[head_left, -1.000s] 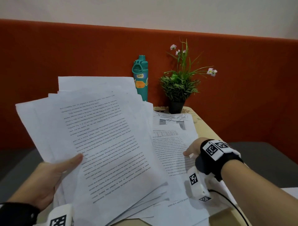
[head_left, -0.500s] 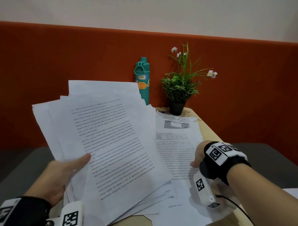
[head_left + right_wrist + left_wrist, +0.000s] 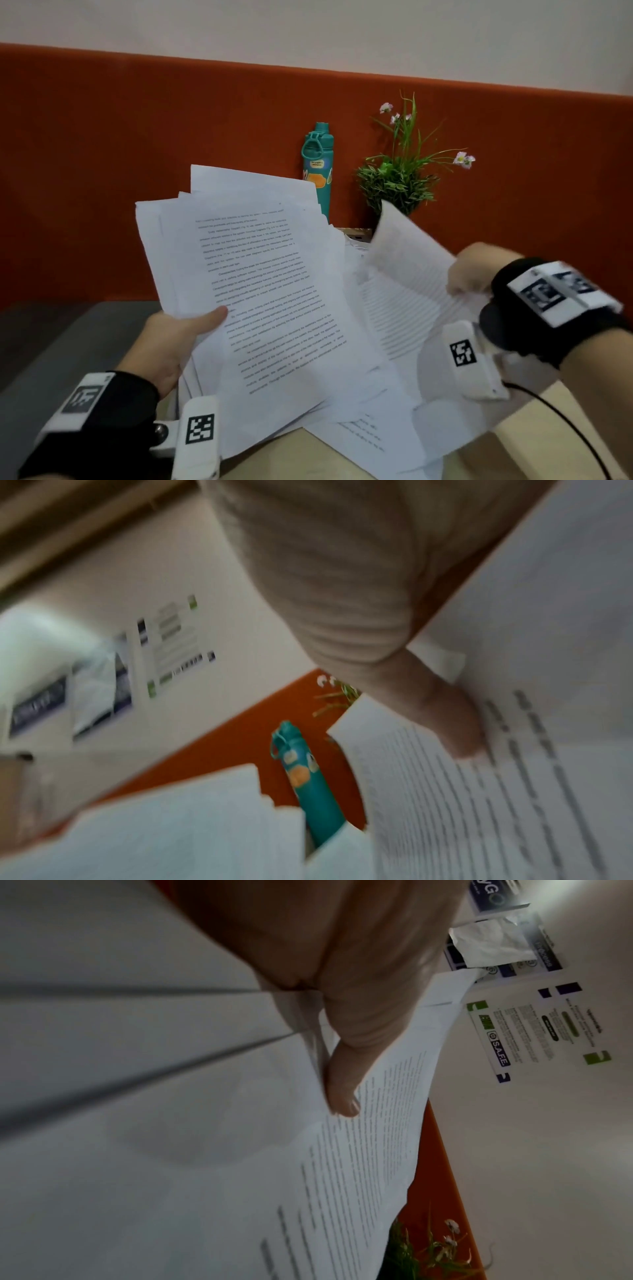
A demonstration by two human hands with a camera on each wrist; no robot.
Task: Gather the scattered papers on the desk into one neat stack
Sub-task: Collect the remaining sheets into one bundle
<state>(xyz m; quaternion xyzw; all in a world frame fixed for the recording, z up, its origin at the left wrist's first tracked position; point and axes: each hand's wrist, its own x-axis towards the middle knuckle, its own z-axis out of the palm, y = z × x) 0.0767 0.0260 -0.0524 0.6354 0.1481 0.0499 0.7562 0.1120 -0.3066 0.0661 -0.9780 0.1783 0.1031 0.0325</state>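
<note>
Left hand grips a fanned sheaf of printed sheets at its lower-left edge, thumb on top; the left wrist view shows the thumb pressed on the text side. Sheaf is raised off the desk, centre-left of the head view, its edges splayed and unaligned. Right hand pinches the right edge of a single printed page, centre-right, lifted and curling, its free corner up near the potted plant. The right wrist view is blurred but confirms a thumb on the page. More loose pages lie on the wooden desk, lower centre, partly under the sheaf.

Risks, judged:
- One-edge thumb hold on a splayed sheaf: inner sheets could slide out and drop if it tilts further.
- The lifted page is limp; it may fold or crease as it meets the sheaf, or catch its fanned edges.
- The page's far corner sits close to the plant and the teal water bottle; a wide sweep could brush them.
- Dragging the sheaf's lower edge may scatter the pages under it.
</note>
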